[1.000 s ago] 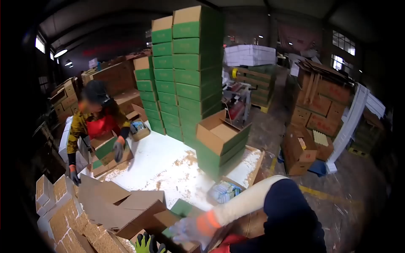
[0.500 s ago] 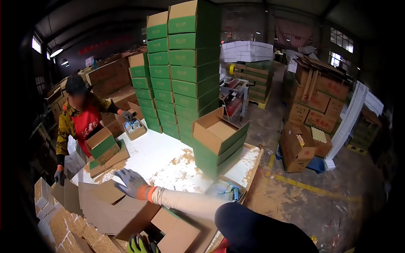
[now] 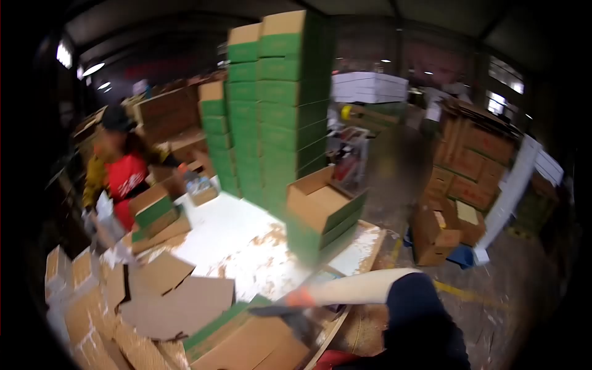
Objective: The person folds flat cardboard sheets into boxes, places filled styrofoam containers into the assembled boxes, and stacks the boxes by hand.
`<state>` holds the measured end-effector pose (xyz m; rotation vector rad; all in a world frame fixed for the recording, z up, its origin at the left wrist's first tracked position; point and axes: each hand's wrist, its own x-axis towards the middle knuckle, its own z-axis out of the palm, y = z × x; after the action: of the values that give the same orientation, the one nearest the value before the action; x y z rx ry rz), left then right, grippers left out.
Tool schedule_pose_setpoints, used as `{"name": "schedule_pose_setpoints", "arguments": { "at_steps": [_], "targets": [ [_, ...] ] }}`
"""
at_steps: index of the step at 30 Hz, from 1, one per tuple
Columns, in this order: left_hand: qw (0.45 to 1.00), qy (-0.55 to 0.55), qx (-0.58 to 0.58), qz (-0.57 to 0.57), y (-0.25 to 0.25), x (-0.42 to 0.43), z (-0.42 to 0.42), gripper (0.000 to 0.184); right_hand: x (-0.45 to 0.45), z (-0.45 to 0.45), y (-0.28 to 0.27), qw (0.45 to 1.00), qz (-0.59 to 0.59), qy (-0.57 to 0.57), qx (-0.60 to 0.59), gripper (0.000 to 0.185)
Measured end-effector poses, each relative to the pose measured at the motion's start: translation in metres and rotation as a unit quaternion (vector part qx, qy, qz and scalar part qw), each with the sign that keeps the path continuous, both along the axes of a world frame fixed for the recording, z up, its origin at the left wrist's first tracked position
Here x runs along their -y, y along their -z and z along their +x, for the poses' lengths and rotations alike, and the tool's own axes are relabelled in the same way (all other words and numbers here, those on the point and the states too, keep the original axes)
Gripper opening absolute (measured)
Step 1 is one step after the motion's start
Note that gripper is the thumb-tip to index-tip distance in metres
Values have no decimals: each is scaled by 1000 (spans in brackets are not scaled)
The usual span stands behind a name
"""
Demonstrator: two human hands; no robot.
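Stack [image 3: 280,117] stands piled at far side of table [image 3: 213,225]; box [image 3: 250,344] lies unstacked at near side by right hand [image 3: 287,313], grip too blurred to tell; left hand unseen.

Passage over white tabletop [image 3: 216,222]; green stack [image 3: 277,117] blocks back, near carton [image 3: 253,342] front

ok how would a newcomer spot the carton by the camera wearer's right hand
Find the white tabletop in front of the tall green box stack. At its near end, the wearer's grey-gloved right hand is by a brown carton. Unlike the plain brown cardboard to its left, that carton has a green strip along one side.
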<state>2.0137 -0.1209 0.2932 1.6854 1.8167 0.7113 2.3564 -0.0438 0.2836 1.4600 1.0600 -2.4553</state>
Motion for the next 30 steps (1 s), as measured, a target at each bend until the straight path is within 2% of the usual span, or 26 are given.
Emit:
{"name": "schedule_pose_setpoints", "arguments": {
  "at_steps": [1, 2, 3, 5, 6, 7, 8, 9, 10, 11, 12, 13, 14, 15, 16, 17, 18, 19, 21, 22, 23, 25, 26, 28, 29, 30],
  "targets": [
    [993, 54, 50, 93, -18, 19, -1, 84, 10, 3, -8, 995, -70, 64, 27, 114],
    [996, -10, 31, 81, -28, 33, -4, 84, 24, -2, -7, 992, -54, 113, 27, 98],
    [989, 18, 108, 99, -25, 32, -3, 77, 39, -6, -7, 986, -37, 160, 26, 88],
    [947, 84, 255, 174, 1, 15, -14, 66, 60, -3, 54, 961, 134, 240, -16, 74],
    [915, -59, 395, 61, 21, 0, -23, 61, 69, -19, 55, 922, 262, 284, -42, 87],
    [823, -188, 533, -56, 37, -3, -33, 58, 78, -21, 80, 841, 473, 251, -76, 84],
    [818, -72, 562, -98, 40, 8, -52, 67, 89, -24, 104, 810, 538, 230, -22, 77],
    [897, 1, 409, -167, 17, 0, -55, 65, 101, -27, 129, 772, 597, 212, 38, 70],
    [945, 19, 242, -218, 43, 2, -55, 62, 99, -6, 175, 780, 609, 72, 127, 69],
    [959, 29, 66, -273, 74, 1, -56, 59, 98, 15, 222, 748, 623, -89, 209, 69],
    [985, 14, 23, -171, 94, 6, -49, 55, 97, 36, 268, 694, 631, -236, 254, 68],
    [997, -14, -32, -75, 101, 16, -38, 51, 82, 47, 230, 695, 562, -305, 329, 63],
    [995, -30, -39, -81, 98, 15, -32, 46, 63, 31, 172, 783, 548, -100, 277, 56],
    [994, -46, -45, -87, 95, 13, -25, 41, 42, 15, 115, 818, 535, 111, 181, 49],
    [993, -48, -78, -80, 119, 19, -18, 44, 13, 6, 91, 824, 501, 252, 74, 47],
    [991, -34, -114, -56, 133, 18, -18, 47, -4, -18, 63, 749, 613, 245, 58, 50],
    [991, -46, -110, -63, 125, 22, -18, 47, -14, -46, 48, 741, 626, 224, 92, 59],
    [994, -80, -52, -44, 108, 27, -14, 48, -26, -56, 68, 721, 671, 153, 87, 71],
    [993, -117, 6, -13, 112, 34, -32, 49, -25, -75, 92, 645, 713, -29, 274, 85],
    [980, -187, -13, 72, 138, 45, -51, 65, -33, -70, 98, 651, 705, -24, 282, 94],
    [955, -254, -32, 151, 156, 63, -68, 82, -36, -67, 104, 688, 691, 13, 221, 94],
    [857, -489, -123, 102, 168, 99, -105, 97, -32, -70, 98, 653, 711, -17, 260, 90],
    [814, -577, -63, -20, 236, 125, -141, 103, -32, -70, 99, 661, 708, -10, 248, 88],
    [753, -643, 2, -142, 265, 115, -159, 110, -32, -73, 94, 673, 699, -2, 241, 87],
    [732, -664, 59, -141, 266, 96, -161, 112, -30, -76, 90, 648, 706, -28, 284, 85],
    [707, -683, 116, -141, 242, 78, -159, 116, -31, -77, 91, 657, 703, -13, 272, 84]
  ]
}}
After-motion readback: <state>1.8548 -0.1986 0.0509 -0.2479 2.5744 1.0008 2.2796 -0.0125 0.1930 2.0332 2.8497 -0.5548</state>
